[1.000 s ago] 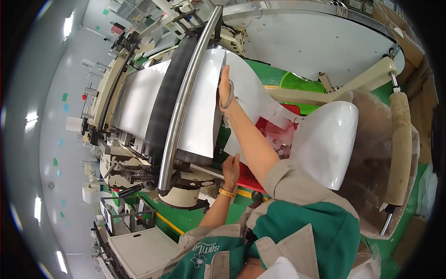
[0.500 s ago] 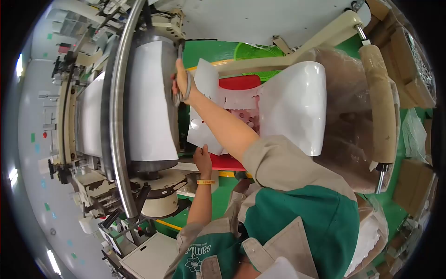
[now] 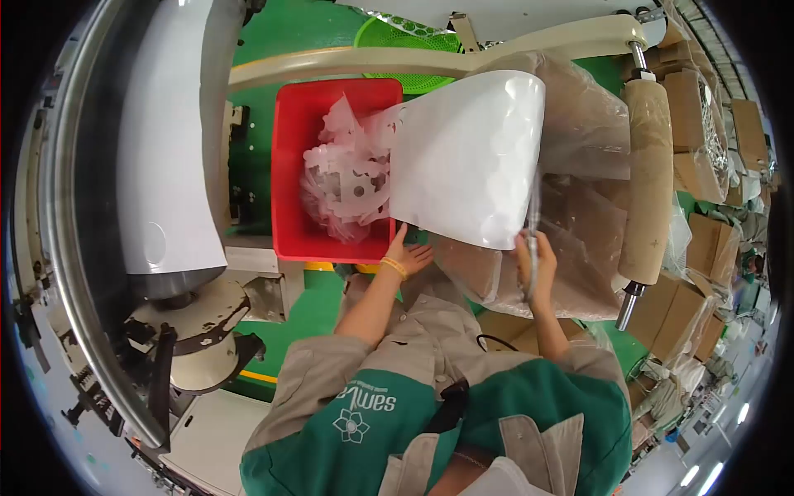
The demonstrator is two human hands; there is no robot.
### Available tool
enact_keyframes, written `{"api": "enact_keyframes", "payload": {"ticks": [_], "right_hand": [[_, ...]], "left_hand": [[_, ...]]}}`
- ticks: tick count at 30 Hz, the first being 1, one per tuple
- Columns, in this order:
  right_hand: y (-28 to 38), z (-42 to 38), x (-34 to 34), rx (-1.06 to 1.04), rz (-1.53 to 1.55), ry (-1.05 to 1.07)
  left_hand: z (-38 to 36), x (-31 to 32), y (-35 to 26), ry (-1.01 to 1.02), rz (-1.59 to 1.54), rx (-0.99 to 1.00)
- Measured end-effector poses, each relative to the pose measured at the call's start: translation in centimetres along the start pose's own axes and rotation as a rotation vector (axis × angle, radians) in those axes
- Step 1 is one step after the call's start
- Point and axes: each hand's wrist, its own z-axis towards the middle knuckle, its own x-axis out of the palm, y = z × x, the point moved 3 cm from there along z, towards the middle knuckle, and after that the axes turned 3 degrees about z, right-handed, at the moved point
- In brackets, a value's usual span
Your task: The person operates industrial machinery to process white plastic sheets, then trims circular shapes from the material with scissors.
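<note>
A white glossy sheet (image 3: pixel 471 153) arches over a brown plastic-wrapped bundle (image 3: pixel 579 223). At its lower left corner is my left hand (image 3: pixel 409 255), thumb against the edge and fingers spread apart. My right hand (image 3: pixel 538 269) is beside the sheet's lower right corner, closed around the grey handles of scissors (image 3: pixel 530 273). The blades are blurred and point upward along the sheet's right edge. Left of the sheet, a red bin (image 3: pixel 285 174) contains crumpled translucent pinkish scraps (image 3: pixel 347 186) with round holes.
At left, a white sheet hangs over a machine roller (image 3: pixel 169 157) behind a steel bar (image 3: pixel 70 207). A cream frame arm (image 3: pixel 347 62) crosses at the top, near a green basket (image 3: pixel 405 50). A brown-covered roller (image 3: pixel 649 182) and cardboard boxes (image 3: pixel 662 314) are at right.
My right hand has moved from beside the machine roller to the sheet's right end with the scissors. My left hand is further right. The sheet's left portion no longer covers the red bin; the view has shifted.
</note>
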Motion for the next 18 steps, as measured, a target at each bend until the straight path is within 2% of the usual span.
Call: {"api": "enact_keyframes", "payload": {"ticks": [1, 2, 4, 7, 10, 11, 14, 15, 18], "right_hand": [[-0.1, -0.3, -1.6, 0.018, -0.02, -0.101], [0.1, -0.6, -2.7, 0.188, 0.104, -0.121], [-1.1, -1.0, -3.9, 0.19, 0.262, -0.149], [-1.3, -2.5, -3.5, 0.235, 0.327, -0.087], [-2.2, -3.9, -2.5, 0.216, 0.124, -0.032], [-3.2, -4.0, -2.5, 0.159, -0.072, -0.028], [-3.7, -5.0, -1.7, 0.036, -0.166, -0.04], [-4.0, -5.6, -1.2, -0.116, -0.168, -0.042], [-2.7, -7.3, 0.4, -0.318, -0.389, 0.112]], "left_hand": [[0.8, 1.1, 1.1, 0.055, -0.091, -0.039], [1.4, 2.2, 1.4, 0.137, -0.18, 0.057], [2.5, 4.1, 0.8, 0.302, -0.354, 0.261], [5.0, 4.1, -1.5, 0.246, -0.279, 0.579], [4.2, 4.0, -2.8, 0.286, -0.418, 0.508], [3.1, 4.0, -3.0, 0.315, -0.475, 0.516], [-1.3, 4.4, -3.0, 0.382, -0.387, 0.631], [-3.1, 4.6, -2.9, 0.415, -0.338, 0.667], [-7.3, 5.0, -2.9, 0.458, -0.152, 0.729]]}}
